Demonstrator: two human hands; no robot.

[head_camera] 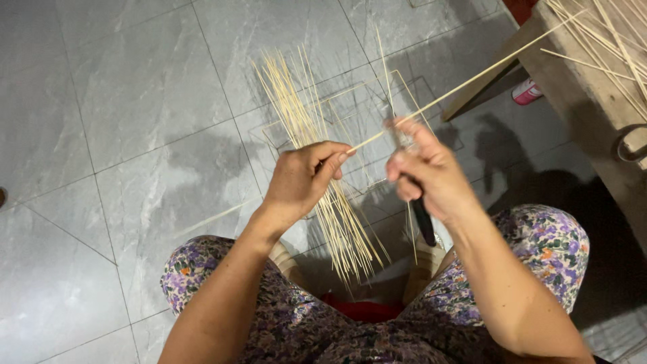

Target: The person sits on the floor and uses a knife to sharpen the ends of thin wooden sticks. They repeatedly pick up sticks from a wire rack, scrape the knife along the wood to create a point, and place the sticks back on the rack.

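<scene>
At the centre of the frame the left hand (303, 178) pinches the near end of one long thin stick (465, 82), which runs off toward the upper right. The right hand (428, 172) is closed around a black-handled knife (422, 219), its blade set against that stick. This looks like the shaving step; the next stroke seems to call for a steady pull along the stick. A bundle of sticks (317, 168) fans out below the hands. The blade is blurred, and the wooden bench (579, 87) at the upper right is cut off.
</scene>
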